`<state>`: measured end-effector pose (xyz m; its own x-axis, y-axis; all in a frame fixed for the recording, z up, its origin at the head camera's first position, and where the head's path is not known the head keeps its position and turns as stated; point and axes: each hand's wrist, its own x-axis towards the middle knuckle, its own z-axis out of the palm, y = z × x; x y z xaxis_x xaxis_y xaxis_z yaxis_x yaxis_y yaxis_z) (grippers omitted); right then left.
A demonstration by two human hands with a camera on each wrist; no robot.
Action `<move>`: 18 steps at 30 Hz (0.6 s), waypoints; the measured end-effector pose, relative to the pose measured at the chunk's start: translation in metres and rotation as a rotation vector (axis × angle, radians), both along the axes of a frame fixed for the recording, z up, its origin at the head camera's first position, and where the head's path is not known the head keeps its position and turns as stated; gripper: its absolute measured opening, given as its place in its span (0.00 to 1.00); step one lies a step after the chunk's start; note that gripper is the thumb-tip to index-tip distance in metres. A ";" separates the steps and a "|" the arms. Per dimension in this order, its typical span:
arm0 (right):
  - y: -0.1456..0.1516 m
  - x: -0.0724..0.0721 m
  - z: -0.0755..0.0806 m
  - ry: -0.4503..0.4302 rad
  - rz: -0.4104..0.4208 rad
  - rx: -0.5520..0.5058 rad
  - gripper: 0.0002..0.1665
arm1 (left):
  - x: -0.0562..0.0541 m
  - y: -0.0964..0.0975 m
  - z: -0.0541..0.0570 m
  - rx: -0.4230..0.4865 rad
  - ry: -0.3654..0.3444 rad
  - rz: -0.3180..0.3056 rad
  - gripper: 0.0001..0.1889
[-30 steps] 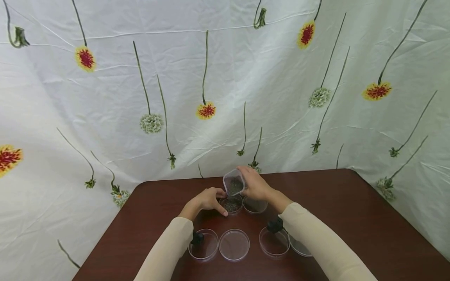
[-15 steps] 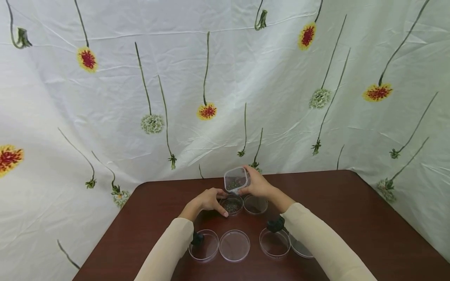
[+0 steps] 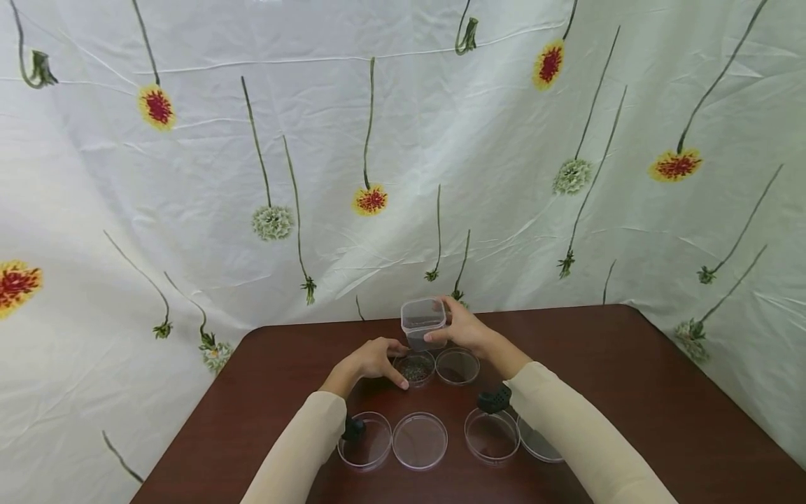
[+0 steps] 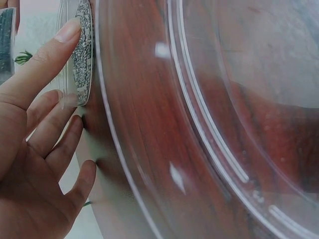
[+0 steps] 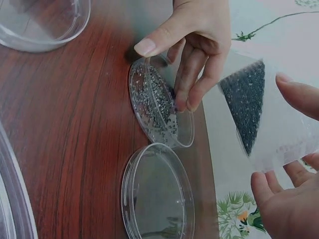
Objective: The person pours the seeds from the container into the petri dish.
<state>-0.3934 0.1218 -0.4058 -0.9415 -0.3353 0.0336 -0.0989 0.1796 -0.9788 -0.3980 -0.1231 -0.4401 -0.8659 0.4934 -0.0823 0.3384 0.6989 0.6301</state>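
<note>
Flowered cloth (image 3: 403,126): we see it hanging behind everything, across the top of the head view.
Counter (image 3: 271,371): red-brown, with a slight sheen; it fills much of the lower frame, and we expect smooth plastic to slide on it.
Right hand (image 3: 467,332): its fingers hold the tub, thumb against one wall and the others against the opposite one.
Left hand (image 3: 373,358): its fingers span the filled dish, thumb at the near rim, fingertips round the far side.
Tub (image 3: 417,340): upper centre of the counter in the head view, held nearly upright just behind the filled dish and apart from it in the right wrist view. We judge it light and thin-walled, prone to flex if squeezed; opposite walls below the rim look best to hold.
Near dishes (image 3: 420,441): four clear rounds at lower centre, one partly behind the right sleeve.
Filled dish (image 5: 185,132): upper middle of the right wrist view. We judge it stiff, slippery and perhaps brittle, so a gentle hold on its rim suits it.
Empty dish (image 5: 158,194): lower middle there, just beside the filled dish; likely the same handling.
Granules (image 5: 151,94): dark and pale specks; we expect them to shift easily with any tilt.
</note>
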 end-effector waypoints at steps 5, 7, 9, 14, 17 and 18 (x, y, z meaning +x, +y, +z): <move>0.002 -0.001 0.001 -0.092 -0.029 -0.107 0.56 | 0.000 0.000 0.000 -0.007 0.002 0.006 0.39; 0.002 -0.002 0.002 -0.113 -0.026 -0.165 0.55 | 0.001 0.000 0.000 -0.005 0.002 0.008 0.39; 0.003 -0.002 0.002 -0.122 -0.023 -0.204 0.53 | 0.001 0.000 0.000 0.000 0.001 0.008 0.39; 0.007 -0.002 0.005 -0.107 -0.010 -0.209 0.52 | 0.001 0.000 0.001 0.009 0.002 0.001 0.39; 0.010 -0.002 0.007 -0.089 0.008 -0.188 0.53 | 0.001 0.000 0.000 0.013 0.004 -0.001 0.39; 0.011 -0.002 0.008 -0.086 0.012 -0.186 0.53 | 0.002 0.000 0.000 0.015 0.003 -0.001 0.39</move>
